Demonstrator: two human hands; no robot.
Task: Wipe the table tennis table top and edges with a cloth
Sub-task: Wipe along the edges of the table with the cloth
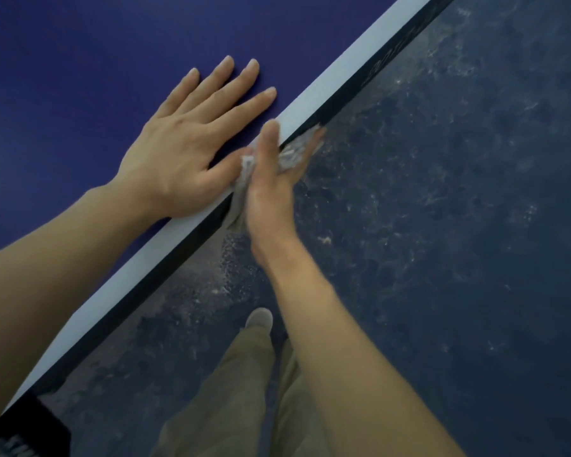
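The blue table tennis table top (80,61) fills the upper left, bordered by a white line (343,61) and a dark side edge (185,245) running diagonally. My left hand (185,143) lies flat on the top with fingers spread and straight. My right hand (271,179) presses a grey cloth (294,153) against the dark side edge, thumb up on the white line and fingers straight along the side below it. Part of the cloth hangs down beside my palm.
A dark, mottled, dusty floor (442,225) stretches to the right of the table. My legs in khaki trousers (231,390) and one shoe (259,318) stand close to the table's side. A dark object (30,433) sits at the bottom left under the table.
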